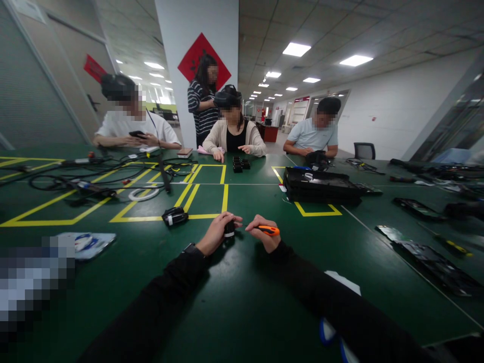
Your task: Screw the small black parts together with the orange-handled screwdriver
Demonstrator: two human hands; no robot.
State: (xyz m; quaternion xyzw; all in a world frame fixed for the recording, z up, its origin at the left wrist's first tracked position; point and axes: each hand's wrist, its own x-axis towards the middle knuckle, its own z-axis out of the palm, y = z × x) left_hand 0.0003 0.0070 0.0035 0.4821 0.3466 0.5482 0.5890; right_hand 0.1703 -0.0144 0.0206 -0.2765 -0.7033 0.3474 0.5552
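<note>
My left hand (220, 233) is closed around a small black device with a white label (229, 230), holding it on the green table (177, 302). In my right hand (264, 233) is a screwdriver with an orange and black handle (268, 230). Its thin shaft points left toward the black device; whether the tip touches it I cannot tell. A second black device with a white band (175, 216) lies on the table, left of my left hand.
Black trays (321, 185) are stacked ahead right, with opened electronics (434, 259) along the right side. Cables (83, 186) and a white coil (143, 193) lie at the left. Across the table sit several people, one before small black blocks (241, 164); another person (202, 96) stands behind.
</note>
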